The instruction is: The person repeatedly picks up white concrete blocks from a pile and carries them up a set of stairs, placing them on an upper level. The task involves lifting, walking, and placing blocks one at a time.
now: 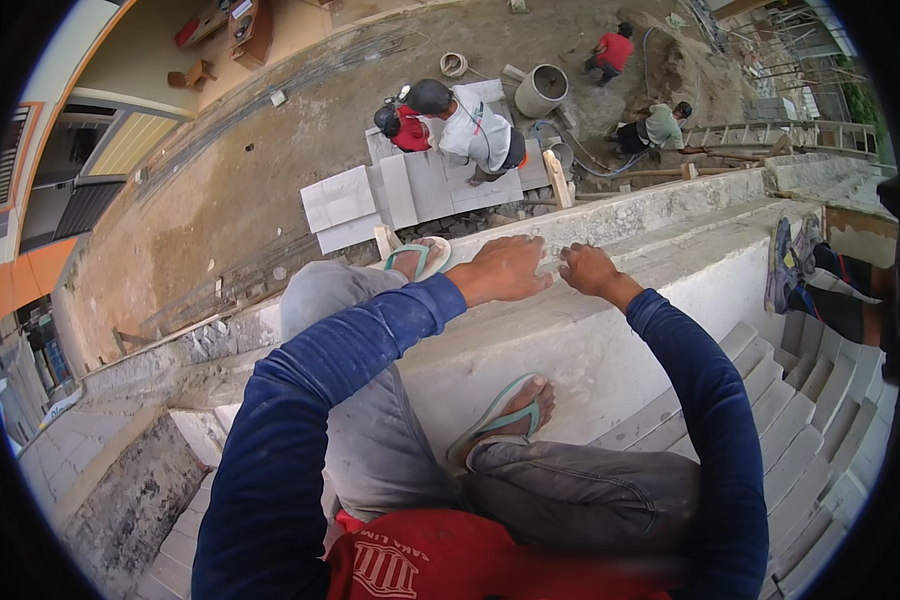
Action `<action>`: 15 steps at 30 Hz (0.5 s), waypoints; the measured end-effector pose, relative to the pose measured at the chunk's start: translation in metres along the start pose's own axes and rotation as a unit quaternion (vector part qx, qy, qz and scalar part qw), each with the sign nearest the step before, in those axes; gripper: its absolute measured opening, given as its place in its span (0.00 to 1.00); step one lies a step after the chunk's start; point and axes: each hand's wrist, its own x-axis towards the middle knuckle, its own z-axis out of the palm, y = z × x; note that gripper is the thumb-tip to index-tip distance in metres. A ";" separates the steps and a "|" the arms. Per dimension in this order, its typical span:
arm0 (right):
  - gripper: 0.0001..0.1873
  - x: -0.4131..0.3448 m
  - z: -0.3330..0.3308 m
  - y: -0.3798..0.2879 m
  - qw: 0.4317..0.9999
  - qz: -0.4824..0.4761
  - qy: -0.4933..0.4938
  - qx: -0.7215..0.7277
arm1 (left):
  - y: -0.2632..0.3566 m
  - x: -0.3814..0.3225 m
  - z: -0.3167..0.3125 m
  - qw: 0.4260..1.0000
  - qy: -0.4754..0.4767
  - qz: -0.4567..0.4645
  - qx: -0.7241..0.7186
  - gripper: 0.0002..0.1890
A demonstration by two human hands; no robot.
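Both of my hands hover or rest at the top of a white plastered parapet ledge; whether they touch it is hard to tell. My left hand, in a blue sleeve, has its fingers spread and holds nothing visible. Close to its right is my right hand, fingers bent downward, their tips partly hidden. One foot in a green-strapped flip-flop stands on the ledge, and the other flip-flop is lower, on the inner side. Beyond the ledge, well below, pale blocks form a platform.
Rows of stacked pale blocks lie at the lower right. A person's shoes are on the ledge at right. Several people are on the ground far below, near a concrete cylinder and a ladder. Wooden stakes stand along the outer edge.
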 end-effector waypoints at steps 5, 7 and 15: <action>0.18 0.006 -0.001 -0.004 1.000 -0.006 -0.009 0.003 | 0.001 -0.002 0.001 1.000 -0.009 -0.015 0.004 0.28; 0.18 0.008 -0.001 -0.006 1.000 0.001 -0.028 0.000 | 0.002 -0.003 0.001 1.000 -0.011 -0.017 0.004 0.28; 0.17 0.022 0.001 -0.008 1.000 -0.020 -0.008 0.006 | 0.001 -0.005 0.004 1.000 -0.003 -0.007 -0.013 0.28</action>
